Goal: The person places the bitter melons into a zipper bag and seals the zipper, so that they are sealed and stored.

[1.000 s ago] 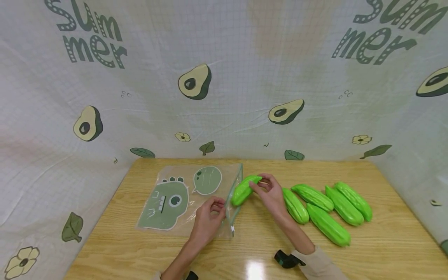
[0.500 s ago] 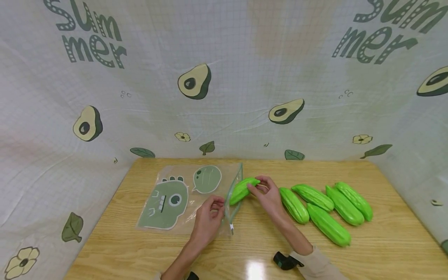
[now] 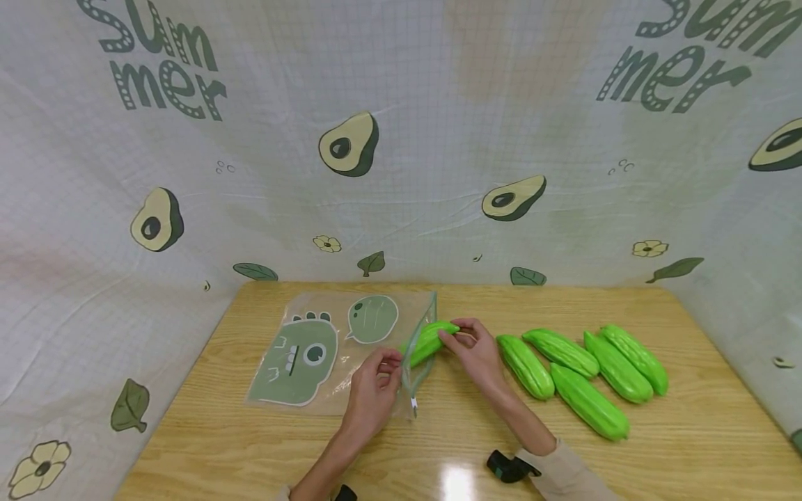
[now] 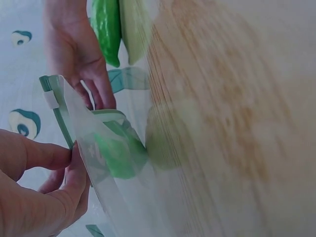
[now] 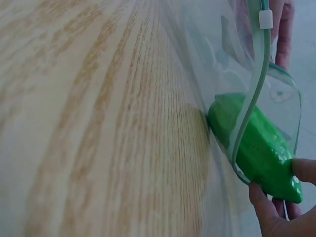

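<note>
A clear zip bag [image 3: 351,362] printed with a green monster and a speech bubble lies on the table, its green-edged mouth held apart on the right side. My left hand [image 3: 374,390] pinches the upper edge of that mouth between thumb and fingers. With my right hand [image 3: 477,353] I grip the stem end of a bright green bitter melon [image 3: 432,341]. Its blunt front end is inside the bag, seen through the plastic in the left wrist view, while the pointed end stays outside. In the right wrist view the bitter melon [image 5: 269,153] passes through the zip strip, next to a white slider [image 5: 265,19].
Several more green bitter melons [image 3: 589,401] lie grouped on the wooden table [image 3: 250,459] to the right of my right hand. A pale cloth [image 3: 426,236] with avocado prints hangs behind the table and along its sides.
My right hand has moved left and slightly down, sliding the bitter melon farther into the bag mouth. The left hand keeps its hold on the bag edge.
</note>
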`<state>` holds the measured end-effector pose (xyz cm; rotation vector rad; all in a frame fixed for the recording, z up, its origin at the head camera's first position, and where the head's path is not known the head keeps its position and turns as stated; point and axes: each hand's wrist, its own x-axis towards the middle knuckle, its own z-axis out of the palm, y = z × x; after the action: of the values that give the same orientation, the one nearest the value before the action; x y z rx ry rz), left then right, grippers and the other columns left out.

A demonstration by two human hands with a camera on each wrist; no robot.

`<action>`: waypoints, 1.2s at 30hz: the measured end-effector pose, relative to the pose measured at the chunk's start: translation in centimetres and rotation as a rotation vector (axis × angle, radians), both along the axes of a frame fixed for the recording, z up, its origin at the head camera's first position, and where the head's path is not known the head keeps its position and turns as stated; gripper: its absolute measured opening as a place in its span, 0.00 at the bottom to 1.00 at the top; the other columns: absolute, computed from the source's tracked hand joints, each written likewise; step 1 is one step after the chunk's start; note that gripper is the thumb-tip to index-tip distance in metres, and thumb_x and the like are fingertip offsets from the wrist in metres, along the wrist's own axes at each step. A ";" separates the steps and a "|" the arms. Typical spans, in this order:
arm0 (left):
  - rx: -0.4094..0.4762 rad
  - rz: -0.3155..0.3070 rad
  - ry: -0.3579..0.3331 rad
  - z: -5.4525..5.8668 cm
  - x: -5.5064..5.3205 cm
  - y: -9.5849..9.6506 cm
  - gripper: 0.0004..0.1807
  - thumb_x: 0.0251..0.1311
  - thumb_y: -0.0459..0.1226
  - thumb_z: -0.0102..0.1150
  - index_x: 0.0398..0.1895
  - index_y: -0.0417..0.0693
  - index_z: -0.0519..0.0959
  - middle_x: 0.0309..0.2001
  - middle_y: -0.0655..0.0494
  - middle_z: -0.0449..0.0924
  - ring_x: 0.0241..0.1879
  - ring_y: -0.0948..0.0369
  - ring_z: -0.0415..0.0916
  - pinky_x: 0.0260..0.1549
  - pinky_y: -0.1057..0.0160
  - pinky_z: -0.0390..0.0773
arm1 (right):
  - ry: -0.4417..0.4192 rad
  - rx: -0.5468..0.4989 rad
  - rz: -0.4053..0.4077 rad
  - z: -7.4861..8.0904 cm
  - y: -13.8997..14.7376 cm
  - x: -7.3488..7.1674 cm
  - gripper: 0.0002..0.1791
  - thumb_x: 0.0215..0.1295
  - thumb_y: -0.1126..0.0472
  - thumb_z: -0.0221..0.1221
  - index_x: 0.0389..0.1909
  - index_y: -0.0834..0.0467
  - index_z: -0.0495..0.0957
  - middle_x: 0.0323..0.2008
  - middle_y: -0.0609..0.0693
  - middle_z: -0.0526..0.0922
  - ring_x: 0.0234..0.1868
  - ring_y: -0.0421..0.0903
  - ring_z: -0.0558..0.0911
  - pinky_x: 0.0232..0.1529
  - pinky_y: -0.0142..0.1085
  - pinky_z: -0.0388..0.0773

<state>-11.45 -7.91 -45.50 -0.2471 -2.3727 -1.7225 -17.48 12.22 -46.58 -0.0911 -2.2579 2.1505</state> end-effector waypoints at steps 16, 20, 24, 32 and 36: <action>0.039 -0.019 -0.014 0.2 0.0 0.1 0.10 0.64 0.20 0.59 0.46 0.34 0.79 0.42 0.44 0.82 0.41 0.52 0.82 0.40 0.62 0.86 | 0.042 -0.068 0.054 -0.7 -0.5 -0.4 0.14 0.71 0.70 0.61 0.53 0.73 0.77 0.53 0.66 0.80 0.45 0.43 0.86 0.50 0.36 0.84; 0.035 -0.023 -0.012 0.2 0.0 0.2 0.10 0.64 0.20 0.59 0.46 0.34 0.79 0.42 0.44 0.82 0.42 0.52 0.82 0.41 0.62 0.86 | 0.057 -0.070 0.074 -0.9 -0.6 -0.5 0.13 0.71 0.71 0.61 0.53 0.74 0.78 0.52 0.68 0.81 0.45 0.44 0.86 0.51 0.41 0.84; 0.024 -0.017 -0.012 0.1 0.0 0.2 0.10 0.63 0.20 0.59 0.46 0.35 0.80 0.43 0.45 0.82 0.42 0.52 0.82 0.41 0.61 0.86 | 0.065 -0.064 0.086 -0.9 -0.7 -0.6 0.13 0.70 0.72 0.61 0.52 0.74 0.78 0.49 0.68 0.82 0.44 0.46 0.85 0.51 0.41 0.85; -0.005 -0.013 -0.017 0.2 -0.1 0.3 0.11 0.63 0.20 0.59 0.46 0.35 0.80 0.41 0.46 0.82 0.41 0.52 0.82 0.40 0.61 0.86 | 0.065 -0.071 0.092 -0.9 -1.1 -0.8 0.11 0.70 0.72 0.62 0.50 0.74 0.79 0.46 0.67 0.83 0.42 0.46 0.85 0.47 0.38 0.86; -0.012 -0.007 -0.008 0.2 -0.1 0.4 0.11 0.62 0.19 0.59 0.45 0.35 0.80 0.40 0.46 0.82 0.40 0.52 0.82 0.39 0.61 0.86 | 0.065 -0.077 0.093 -0.9 -1.3 -0.8 0.11 0.70 0.72 0.62 0.49 0.74 0.79 0.45 0.67 0.83 0.41 0.44 0.85 0.46 0.37 0.86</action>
<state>-11.56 -7.55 -45.30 -0.2510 -2.3910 -1.7154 -18.29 10.91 -47.44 0.0823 -2.1866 2.2505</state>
